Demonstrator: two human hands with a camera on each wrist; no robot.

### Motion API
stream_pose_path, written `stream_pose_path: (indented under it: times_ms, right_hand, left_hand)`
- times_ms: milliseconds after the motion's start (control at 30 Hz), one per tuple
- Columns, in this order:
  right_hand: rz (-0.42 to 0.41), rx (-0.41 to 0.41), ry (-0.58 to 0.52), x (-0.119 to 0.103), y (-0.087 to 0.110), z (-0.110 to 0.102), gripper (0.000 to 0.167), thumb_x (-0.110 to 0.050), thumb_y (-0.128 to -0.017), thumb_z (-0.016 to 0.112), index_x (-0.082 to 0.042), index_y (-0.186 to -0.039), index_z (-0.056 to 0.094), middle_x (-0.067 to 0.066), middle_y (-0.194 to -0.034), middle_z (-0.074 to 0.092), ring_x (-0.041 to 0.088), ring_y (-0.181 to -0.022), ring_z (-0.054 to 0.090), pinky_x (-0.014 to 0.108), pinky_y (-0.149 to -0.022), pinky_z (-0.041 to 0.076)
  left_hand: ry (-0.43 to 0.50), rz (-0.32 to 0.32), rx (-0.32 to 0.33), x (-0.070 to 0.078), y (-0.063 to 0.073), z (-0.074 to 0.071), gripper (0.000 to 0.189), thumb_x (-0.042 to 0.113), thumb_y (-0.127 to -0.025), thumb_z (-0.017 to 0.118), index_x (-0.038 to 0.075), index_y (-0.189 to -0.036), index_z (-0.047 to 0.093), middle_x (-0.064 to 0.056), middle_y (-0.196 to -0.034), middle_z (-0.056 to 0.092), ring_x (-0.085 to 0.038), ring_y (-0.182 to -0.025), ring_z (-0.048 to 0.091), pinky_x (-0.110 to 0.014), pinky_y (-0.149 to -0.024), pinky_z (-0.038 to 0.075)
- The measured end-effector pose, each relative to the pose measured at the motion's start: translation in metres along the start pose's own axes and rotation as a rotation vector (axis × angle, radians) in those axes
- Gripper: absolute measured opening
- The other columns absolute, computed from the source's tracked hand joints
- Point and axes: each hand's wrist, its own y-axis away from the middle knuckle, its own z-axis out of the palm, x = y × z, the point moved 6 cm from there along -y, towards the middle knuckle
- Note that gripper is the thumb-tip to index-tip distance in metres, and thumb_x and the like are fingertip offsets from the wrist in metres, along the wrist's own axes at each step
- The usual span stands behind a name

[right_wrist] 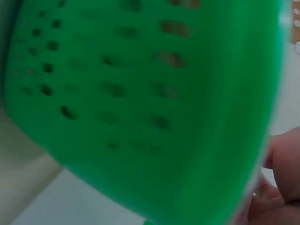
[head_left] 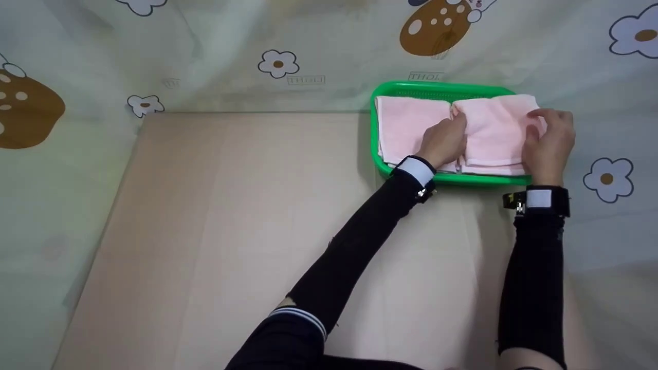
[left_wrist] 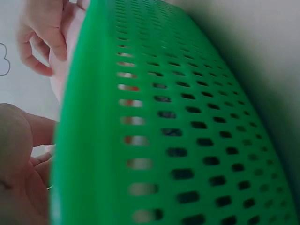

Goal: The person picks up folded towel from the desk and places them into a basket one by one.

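Observation:
Two stacks of folded pink towels lie side by side in a green plastic basket. My left hand reaches between the stacks and pinches the left edge of the right-hand pink towel. At that towel's opposite edge, my right hand holds the right side with thumb and fingers. The left-hand pink towel lies flat, partly covered by my left hand. In the left wrist view, the basket's perforated wall hides most of the towels and my left fingertips.
The basket stands at the far right of a pale board or tabletop. A light cloth printed with flowers and brown shapes surrounds the board. Both forearms wear black sleeves with wrist straps.

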Motion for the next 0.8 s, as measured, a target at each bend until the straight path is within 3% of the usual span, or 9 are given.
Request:
stream_pose_path:
  times_ms: [67,167,200,300,433,633,800]
  right_hand:
    - [-0.013,0.001,-0.009,0.004,0.0,0.004,0.033,-0.008,-0.105,0.052,-0.008,-0.134,0.067,0.02,-0.144,0.05,0.033,-0.139,0.049,0.04,-0.12,0.039]
    - [-0.008,-0.022,0.004,0.009,-0.001,0.008,0.034,-0.008,-0.106,0.051,-0.008,-0.135,0.068,0.02,-0.147,0.051,0.034,-0.141,0.049,0.042,-0.12,0.039]
    - [0.002,-0.037,0.009,0.011,-0.002,0.01,0.035,-0.009,-0.106,0.051,-0.008,-0.137,0.067,0.019,-0.149,0.05,0.034,-0.142,0.048,0.042,-0.121,0.039]
    - [0.02,-0.087,0.043,0.017,-0.006,0.014,0.037,-0.015,-0.108,0.048,-0.01,-0.142,0.062,0.018,-0.156,0.047,0.035,-0.146,0.045,0.045,-0.121,0.038]
    - [0.002,-0.134,0.116,0.023,-0.006,0.016,0.04,-0.024,-0.11,0.046,-0.011,-0.146,0.057,0.021,-0.155,0.05,0.041,-0.144,0.046,0.054,-0.119,0.038]
    - [-0.044,-0.115,0.19,0.032,-0.004,0.021,0.043,-0.034,-0.108,0.045,-0.014,-0.144,0.06,0.023,-0.145,0.059,0.046,-0.141,0.042,0.062,-0.115,0.035]
    - [-0.082,-0.16,0.256,0.032,-0.001,0.025,0.048,-0.037,-0.109,0.038,-0.013,-0.146,0.058,0.018,-0.161,0.042,0.046,-0.151,0.029,0.068,-0.118,0.028]
  left_hand:
    - [-0.022,-0.004,0.026,0.0,0.001,0.002,0.031,0.02,-0.106,0.051,0.015,-0.137,0.05,-0.001,-0.096,0.07,-0.014,-0.094,0.068,-0.03,-0.072,0.052]
    - [-0.075,0.026,0.051,0.004,0.004,0.005,0.05,0.017,-0.106,0.052,0.018,-0.154,0.04,0.001,-0.117,0.069,-0.012,-0.092,0.065,-0.027,-0.066,0.051]
    - [-0.113,0.047,0.052,0.006,0.005,0.006,0.053,0.016,-0.106,0.052,0.021,-0.158,0.038,0.003,-0.127,0.067,-0.012,-0.096,0.064,-0.026,-0.067,0.051]
    - [-0.231,0.13,0.029,0.015,0.008,0.012,0.046,0.018,-0.11,0.045,0.031,-0.154,0.049,0.009,-0.153,0.05,-0.012,-0.119,0.057,-0.026,-0.079,0.052]
    - [-0.366,0.159,-0.073,0.019,0.016,0.021,0.041,0.039,-0.113,0.032,0.036,-0.142,0.06,0.015,-0.159,0.044,-0.011,-0.141,0.045,-0.032,-0.101,0.045]
    - [-0.489,0.121,-0.253,0.013,0.026,0.032,0.056,0.06,-0.11,0.024,0.041,-0.163,0.028,0.017,-0.172,0.018,-0.009,-0.157,0.022,-0.034,-0.124,0.026]
    - [-0.486,0.109,-0.31,0.005,0.029,0.036,0.059,0.062,-0.109,0.017,0.043,-0.165,0.017,0.017,-0.174,0.009,-0.008,-0.16,0.012,-0.032,-0.129,0.013]
